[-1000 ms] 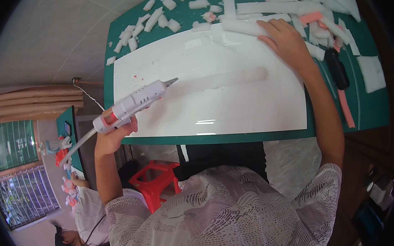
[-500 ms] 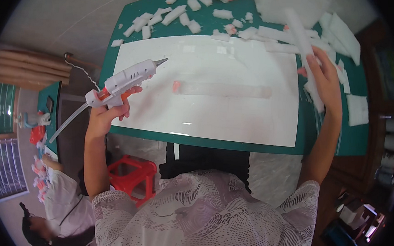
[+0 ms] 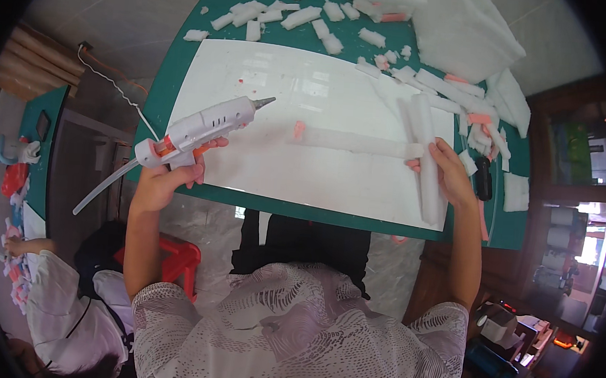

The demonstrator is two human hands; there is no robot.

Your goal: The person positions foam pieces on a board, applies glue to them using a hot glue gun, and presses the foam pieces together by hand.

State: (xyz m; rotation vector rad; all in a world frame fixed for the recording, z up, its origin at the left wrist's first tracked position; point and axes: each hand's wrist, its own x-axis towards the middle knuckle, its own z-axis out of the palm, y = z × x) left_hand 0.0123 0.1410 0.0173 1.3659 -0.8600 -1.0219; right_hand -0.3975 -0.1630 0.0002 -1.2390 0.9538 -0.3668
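Right now my left hand [image 3: 166, 179] is closed around the grip of the white glue gun [image 3: 202, 127], nozzle over the white board [image 3: 317, 183]. My right hand [image 3: 448, 172] pinches a foam strip [image 3: 423, 155] mid-length above the board's right edge; light, soft, easily dented, so I'd hold gently.

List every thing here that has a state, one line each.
Glue gun: gripped in left hand, lifted, nozzle aimed right.
Upright foam strip: held by right hand, crossing the flat strip.
Flat foam strip: lying on white board.
Foam offcuts: scattered on green mat.
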